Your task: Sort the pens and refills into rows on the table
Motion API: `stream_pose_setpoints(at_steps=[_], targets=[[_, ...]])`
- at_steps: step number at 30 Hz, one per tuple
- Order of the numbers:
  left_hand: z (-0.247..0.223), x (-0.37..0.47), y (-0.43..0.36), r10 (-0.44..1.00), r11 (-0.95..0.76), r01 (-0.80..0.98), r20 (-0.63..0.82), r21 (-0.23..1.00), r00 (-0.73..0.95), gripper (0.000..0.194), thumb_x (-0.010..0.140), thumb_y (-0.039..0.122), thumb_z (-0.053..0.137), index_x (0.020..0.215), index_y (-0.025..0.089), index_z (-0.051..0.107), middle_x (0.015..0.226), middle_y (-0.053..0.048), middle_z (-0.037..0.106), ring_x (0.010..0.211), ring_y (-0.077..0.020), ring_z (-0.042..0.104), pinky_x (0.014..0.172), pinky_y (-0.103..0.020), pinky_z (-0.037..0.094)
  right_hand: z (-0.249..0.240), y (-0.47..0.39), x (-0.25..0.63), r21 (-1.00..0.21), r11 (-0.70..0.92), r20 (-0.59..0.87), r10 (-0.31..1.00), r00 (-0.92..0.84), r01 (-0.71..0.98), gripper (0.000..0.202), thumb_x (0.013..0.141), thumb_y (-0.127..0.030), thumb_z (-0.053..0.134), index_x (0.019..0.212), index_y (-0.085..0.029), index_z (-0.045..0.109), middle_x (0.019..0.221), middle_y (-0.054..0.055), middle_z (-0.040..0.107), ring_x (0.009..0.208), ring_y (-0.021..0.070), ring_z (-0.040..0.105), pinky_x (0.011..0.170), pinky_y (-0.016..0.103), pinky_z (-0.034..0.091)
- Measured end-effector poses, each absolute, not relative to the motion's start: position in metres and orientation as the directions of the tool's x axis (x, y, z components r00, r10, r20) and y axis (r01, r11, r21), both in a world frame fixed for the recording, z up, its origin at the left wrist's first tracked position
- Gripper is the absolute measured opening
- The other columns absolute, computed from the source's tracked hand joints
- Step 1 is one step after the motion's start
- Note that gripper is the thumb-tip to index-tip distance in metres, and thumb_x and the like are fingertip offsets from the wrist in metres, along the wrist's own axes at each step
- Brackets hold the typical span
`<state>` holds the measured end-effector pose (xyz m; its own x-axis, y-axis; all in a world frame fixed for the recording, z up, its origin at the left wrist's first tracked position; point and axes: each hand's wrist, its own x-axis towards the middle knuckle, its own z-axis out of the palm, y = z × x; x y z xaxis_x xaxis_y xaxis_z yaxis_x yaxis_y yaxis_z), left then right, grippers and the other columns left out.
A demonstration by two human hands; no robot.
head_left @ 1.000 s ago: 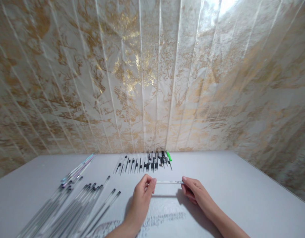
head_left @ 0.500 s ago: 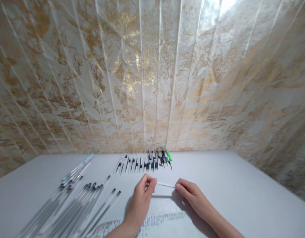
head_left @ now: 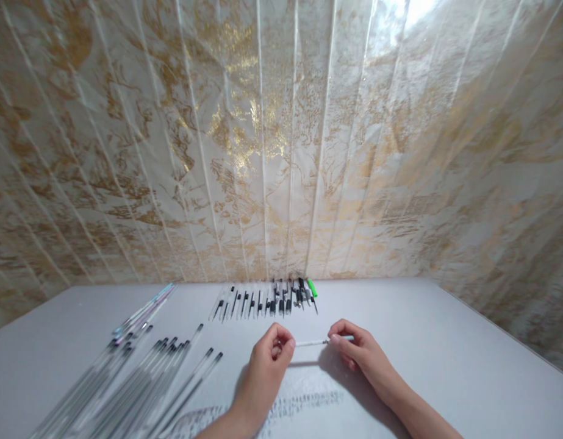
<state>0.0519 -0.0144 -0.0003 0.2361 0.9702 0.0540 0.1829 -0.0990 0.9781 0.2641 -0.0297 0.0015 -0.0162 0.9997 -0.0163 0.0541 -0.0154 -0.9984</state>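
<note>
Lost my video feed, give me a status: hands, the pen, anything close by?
Left hand and right hand pinch opposite ends of thin white pen, above table. Row of pens beyond; clear pens left. Nothing between.

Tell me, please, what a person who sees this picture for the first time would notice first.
Most striking is the glossy wall of white panels with gold marbling, which fills the upper part of the view. Below it, near the middle of the grey table, the left hand and the right hand hold a thin white pen between them. Many clear pen barrels lie fanned out at the left, and a row of pen parts lies by the wall.
</note>
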Motion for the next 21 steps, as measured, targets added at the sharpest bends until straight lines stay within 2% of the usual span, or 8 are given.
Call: stream_pose_setpoints(at_steps=[5, 8, 10, 13, 16, 19, 21], targets=[[0.001, 0.053, -0.020, 0.937, -0.118, 0.268, 0.017, 0.956, 0.350, 0.023, 0.087, 0.037, 0.051, 0.099, 0.022, 0.063, 0.075, 0.003, 0.060, 0.064, -0.0135, 0.051, 0.059, -0.023, 0.036, 0.005, -0.028, 0.264, -0.965, -0.041, -0.071, 0.992, 0.106, -0.257, 0.042, 0.063, -0.051, 0.081, 0.081, -0.017, 0.064, 0.055, -0.007, 0.042, 0.048, 0.0056, 0.032, 0.044, 0.018, 0.023], [0.004, 0.054, -0.024, 0.931, -0.171, 0.356, 0.032, 0.919, 0.365, 0.020, 0.085, 0.036, 0.053, 0.090, 0.022, 0.067, 0.071, 0.003, 0.062, 0.063, -0.0137, 0.051, 0.058, -0.023, 0.034, 0.006, -0.026, 0.263, -0.934, -0.050, -0.112, 0.981, 0.157, -0.354, 0.045, 0.060, -0.051, 0.083, 0.083, -0.017, 0.064, 0.058, -0.005, 0.047, 0.048, 0.0050, 0.035, 0.042, 0.017, 0.025], [0.005, 0.055, -0.026, 0.939, -0.176, 0.390, 0.036, 0.904, 0.341, 0.019, 0.084, 0.036, 0.054, 0.084, 0.022, 0.066, 0.067, 0.003, 0.060, 0.060, -0.0132, 0.049, 0.056, -0.022, 0.032, 0.006, -0.025, 0.264, -0.917, 0.000, -0.102, 0.967, 0.234, -0.398, 0.045, 0.061, -0.053, 0.082, 0.082, -0.018, 0.062, 0.058, -0.006, 0.048, 0.046, 0.0048, 0.036, 0.040, 0.016, 0.025], [0.005, 0.055, -0.028, 0.951, -0.168, 0.398, 0.042, 0.902, 0.306, 0.019, 0.084, 0.037, 0.053, 0.081, 0.022, 0.064, 0.062, 0.005, 0.055, 0.056, -0.0127, 0.044, 0.053, -0.022, 0.030, 0.003, -0.023, 0.272, -0.889, 0.185, -0.025, 0.893, 0.449, -0.418, 0.039, 0.068, -0.054, 0.075, 0.076, -0.020, 0.057, 0.057, -0.007, 0.047, 0.043, 0.0052, 0.036, 0.037, 0.016, 0.027], [0.006, 0.055, -0.028, 0.956, -0.171, 0.378, 0.061, 0.910, 0.288, 0.019, 0.084, 0.037, 0.053, 0.080, 0.021, 0.063, 0.062, 0.004, 0.054, 0.056, -0.0128, 0.044, 0.054, -0.022, 0.031, -0.003, -0.020, 0.284, -0.872, 0.328, 0.036, 0.782, 0.622, -0.362, 0.035, 0.075, -0.052, 0.068, 0.072, -0.022, 0.051, 0.061, -0.005, 0.054, 0.042, 0.0066, 0.038, 0.036, 0.019, 0.033], [0.007, 0.056, -0.027, 0.963, -0.169, 0.344, 0.080, 0.924, 0.258, 0.019, 0.084, 0.037, 0.052, 0.080, 0.021, 0.061, 0.067, 0.003, 0.057, 0.061, -0.0133, 0.047, 0.057, -0.022, 0.034, -0.007, -0.016, 0.300, -0.865, 0.360, 0.031, 0.734, 0.678, -0.350, 0.034, 0.078, -0.052, 0.065, 0.071, -0.023, 0.048, 0.068, -0.003, 0.060, 0.041, 0.0067, 0.040, 0.035, 0.020, 0.035], [0.008, 0.056, -0.027, 0.973, -0.134, 0.331, 0.060, 0.934, 0.224, 0.018, 0.084, 0.038, 0.053, 0.080, 0.021, 0.060, 0.070, 0.003, 0.059, 0.063, -0.0135, 0.049, 0.059, -0.022, 0.035, -0.006, -0.014, 0.311, -0.848, 0.372, 0.017, 0.732, 0.682, -0.377, 0.035, 0.078, -0.052, 0.064, 0.071, -0.023, 0.047, 0.064, -0.004, 0.059, 0.040, 0.0057, 0.037, 0.034, 0.018, 0.033]])
